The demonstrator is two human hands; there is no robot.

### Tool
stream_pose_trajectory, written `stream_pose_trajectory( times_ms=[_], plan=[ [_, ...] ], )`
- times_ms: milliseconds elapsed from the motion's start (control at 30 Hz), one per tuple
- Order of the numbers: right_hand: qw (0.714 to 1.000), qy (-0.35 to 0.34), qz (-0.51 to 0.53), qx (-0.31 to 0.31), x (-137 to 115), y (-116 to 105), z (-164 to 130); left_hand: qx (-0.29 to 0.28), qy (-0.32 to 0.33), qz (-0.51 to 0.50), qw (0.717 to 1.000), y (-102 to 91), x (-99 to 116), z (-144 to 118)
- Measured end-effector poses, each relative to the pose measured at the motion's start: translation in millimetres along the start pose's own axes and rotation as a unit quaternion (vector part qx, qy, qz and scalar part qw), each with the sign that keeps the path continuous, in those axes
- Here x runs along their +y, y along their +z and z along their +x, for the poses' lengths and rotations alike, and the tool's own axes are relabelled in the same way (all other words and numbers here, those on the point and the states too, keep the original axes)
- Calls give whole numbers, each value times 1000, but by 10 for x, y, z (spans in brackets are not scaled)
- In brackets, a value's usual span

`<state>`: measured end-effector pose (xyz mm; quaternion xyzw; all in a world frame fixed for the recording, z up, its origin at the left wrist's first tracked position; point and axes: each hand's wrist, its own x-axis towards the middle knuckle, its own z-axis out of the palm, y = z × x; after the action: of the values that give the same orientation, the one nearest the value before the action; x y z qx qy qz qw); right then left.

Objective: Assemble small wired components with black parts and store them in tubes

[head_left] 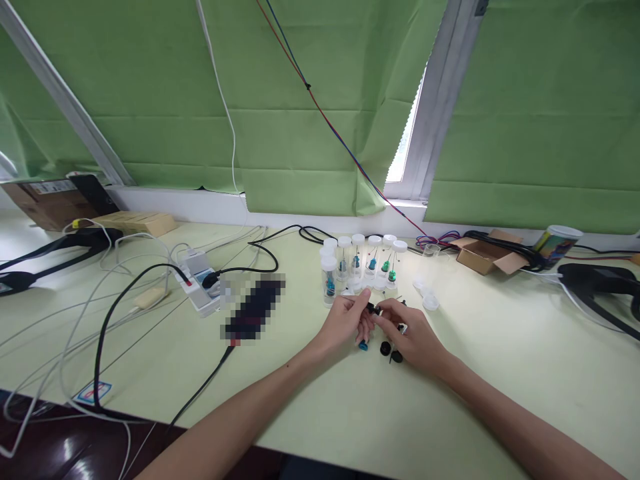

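Note:
My left hand point(346, 319) and my right hand point(413, 337) meet over the table, fingertips pinched on a small black part point(373, 309). Its exact kind is too small to make out. Below my left fingers lies a small blue piece point(363, 345). Round black pieces point(385, 348) rest under my right hand, beside a thin dark rod that its fingers partly hide. Just beyond both hands stand several clear tubes with white caps point(329, 263). Inside them are blue and green needle-like pieces point(392, 275). Loose white caps point(430, 302) lie to the right of the tubes.
Left of my arms are a blurred-out dark device point(255, 310) on a black cable, a white power strip point(203, 293) and tangled white cables. At the back right sit an open cardboard box point(483, 257), a printed can point(557, 243) and a black frame-like object point(600, 283).

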<state>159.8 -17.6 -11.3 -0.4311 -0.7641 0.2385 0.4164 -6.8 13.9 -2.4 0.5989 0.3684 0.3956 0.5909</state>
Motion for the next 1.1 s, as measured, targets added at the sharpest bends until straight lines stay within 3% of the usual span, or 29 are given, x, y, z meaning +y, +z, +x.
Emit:
stream_pose_trajectory(
  times_ms=[733, 1000, 1100],
  plan=[
    [999, -27, -35, 14, 63, 15, -5, -32, -14, -32, 999, 51, -5, -35],
    [999, 12, 3, 42, 51, 3, -5, 2, -43, -70, 997, 118, 50, -55],
    [999, -8, 32, 39, 16, 8, -17, 5, -36, -71, 997, 112, 60, -63]
  ],
)
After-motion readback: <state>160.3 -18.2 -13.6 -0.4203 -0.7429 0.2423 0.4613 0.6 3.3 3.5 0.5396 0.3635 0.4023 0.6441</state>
